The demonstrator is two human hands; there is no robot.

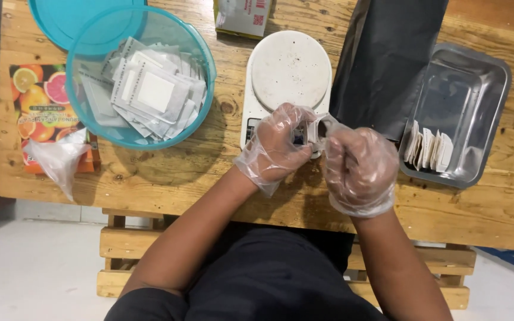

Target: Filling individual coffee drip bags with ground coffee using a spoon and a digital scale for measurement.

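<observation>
Sachet (315,132) between both grips (gloved)

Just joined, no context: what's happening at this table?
A person in clear plastic gloves holds a small white sachet between the left hand and right hand, just over the front of a white kitchen scale. A teal bowl to the left is full of flat white sachets. A metal tray on the right holds a few standing ones. A dark foil bag lies between scale and tray.
</observation>
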